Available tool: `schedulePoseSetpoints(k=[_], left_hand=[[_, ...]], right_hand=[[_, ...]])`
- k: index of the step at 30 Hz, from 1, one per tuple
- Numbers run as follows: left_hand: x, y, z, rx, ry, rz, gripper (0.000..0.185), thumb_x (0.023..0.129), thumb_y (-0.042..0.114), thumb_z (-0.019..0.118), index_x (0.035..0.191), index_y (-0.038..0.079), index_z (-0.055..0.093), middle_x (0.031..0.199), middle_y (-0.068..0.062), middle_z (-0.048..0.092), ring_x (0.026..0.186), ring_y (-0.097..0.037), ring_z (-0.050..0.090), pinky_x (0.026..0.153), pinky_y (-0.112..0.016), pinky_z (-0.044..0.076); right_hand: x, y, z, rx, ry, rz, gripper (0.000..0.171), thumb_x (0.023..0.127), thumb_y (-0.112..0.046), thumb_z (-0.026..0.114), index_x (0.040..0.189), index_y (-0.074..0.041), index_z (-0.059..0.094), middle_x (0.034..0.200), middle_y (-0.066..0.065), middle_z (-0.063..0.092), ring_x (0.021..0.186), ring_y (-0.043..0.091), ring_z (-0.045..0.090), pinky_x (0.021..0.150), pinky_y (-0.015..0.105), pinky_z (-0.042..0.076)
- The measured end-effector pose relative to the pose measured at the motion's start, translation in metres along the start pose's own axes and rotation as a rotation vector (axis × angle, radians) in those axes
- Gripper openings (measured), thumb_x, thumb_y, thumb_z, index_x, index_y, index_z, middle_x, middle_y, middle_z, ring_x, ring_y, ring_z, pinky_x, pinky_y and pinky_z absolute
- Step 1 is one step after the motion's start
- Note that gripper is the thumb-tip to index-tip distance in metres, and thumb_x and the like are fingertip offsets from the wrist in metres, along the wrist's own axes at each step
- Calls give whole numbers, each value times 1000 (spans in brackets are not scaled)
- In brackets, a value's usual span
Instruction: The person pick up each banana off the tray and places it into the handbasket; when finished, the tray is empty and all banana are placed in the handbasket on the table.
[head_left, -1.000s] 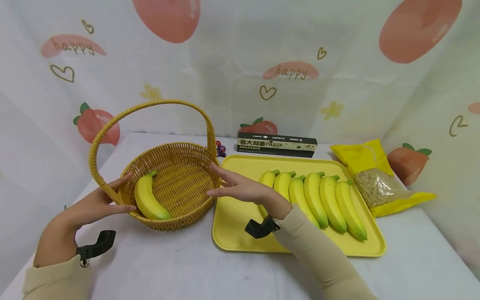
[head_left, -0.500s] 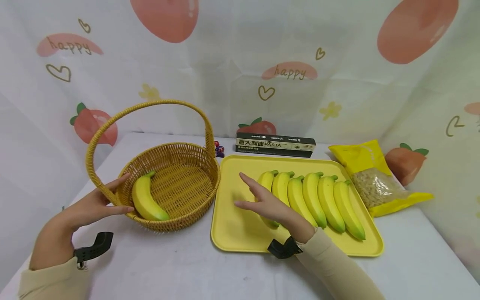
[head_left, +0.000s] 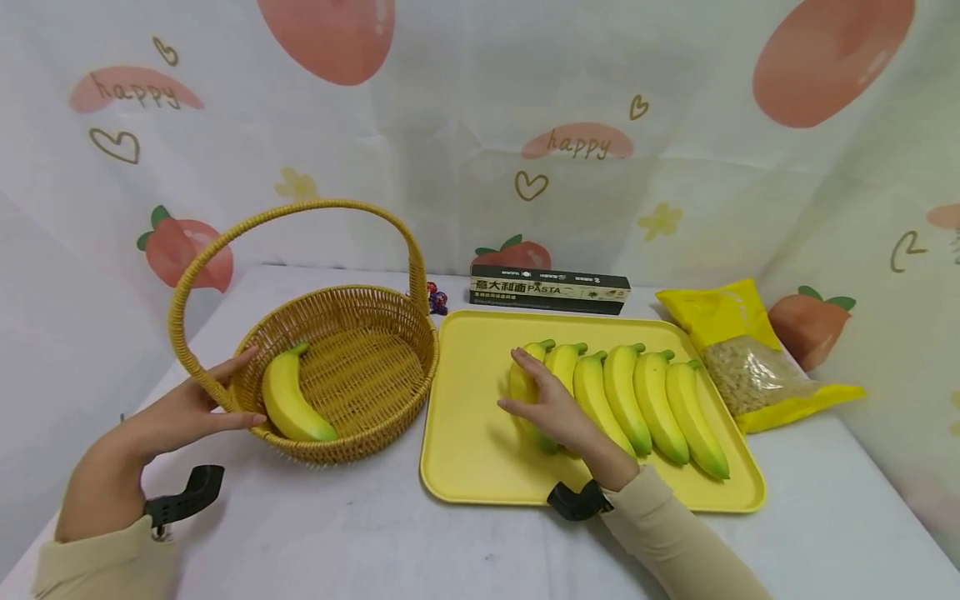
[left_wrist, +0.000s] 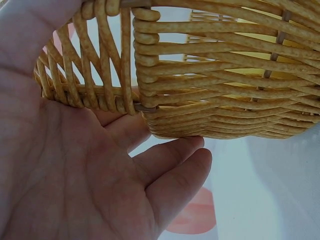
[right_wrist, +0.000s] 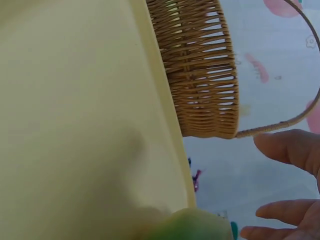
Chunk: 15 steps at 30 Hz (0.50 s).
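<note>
Right hand [head_left: 551,404] now down on the leftmost banana [head_left: 525,392] of the row on the yellow tray [head_left: 465,467], fingers laid over its upper half, thumb at its left side; half a second ago hovering above the bare tray floor just left of the row, a second ago up at the basket rim. Fingers fairly straight, only lightly curved over the fruit; a full grip not plainly shown. In the right wrist view only fingertips [right_wrist: 287,147] at the right edge, a green banana tip [right_wrist: 192,225] at the bottom, the tray's rim [right_wrist: 170,145] and the basket wall [right_wrist: 205,75] beyond.

Left hand [head_left: 180,408] unchanged across all three moments: open, fingers spread wide and straight, cradling the near left side of the wicker basket [head_left: 360,321] where the handle [head_left: 292,212] joins the rim. Palm [left_wrist: 65,165] close against the weave [left_wrist: 210,90] in the left wrist view, fingers beneath the basket's lower edge.

One banana in the basket [head_left: 288,404], against the left wall, same place as before. Five more bananas [head_left: 645,404] side by side to the right of the touched one, untouched and unmoved.

Behind the tray, a dark pasta box [head_left: 549,289]; to the right, a yellow bag [head_left: 742,358] with a clear window. Small purple thing [head_left: 437,298] behind the basket, too small to tell.
</note>
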<state>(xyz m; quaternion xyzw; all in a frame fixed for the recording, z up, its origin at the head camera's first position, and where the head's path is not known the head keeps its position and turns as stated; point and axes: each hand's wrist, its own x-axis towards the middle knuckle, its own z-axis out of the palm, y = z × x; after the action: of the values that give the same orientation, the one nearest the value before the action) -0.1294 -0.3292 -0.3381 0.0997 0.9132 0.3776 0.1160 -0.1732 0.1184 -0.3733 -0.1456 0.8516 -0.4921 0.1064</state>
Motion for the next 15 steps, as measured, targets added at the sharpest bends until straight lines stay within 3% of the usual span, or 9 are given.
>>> schedulePoseSetpoints(k=[15], left_hand=[[1,0,2,20,6,17,92,85,17,67,150,8,2,146,-36,17,124,-53,29,91,-70,35]], right_hand=[[6,12,5,-39,25,-57,69,85,6,57,145,2,24,155,18,16,144,33,9,115,50,16]])
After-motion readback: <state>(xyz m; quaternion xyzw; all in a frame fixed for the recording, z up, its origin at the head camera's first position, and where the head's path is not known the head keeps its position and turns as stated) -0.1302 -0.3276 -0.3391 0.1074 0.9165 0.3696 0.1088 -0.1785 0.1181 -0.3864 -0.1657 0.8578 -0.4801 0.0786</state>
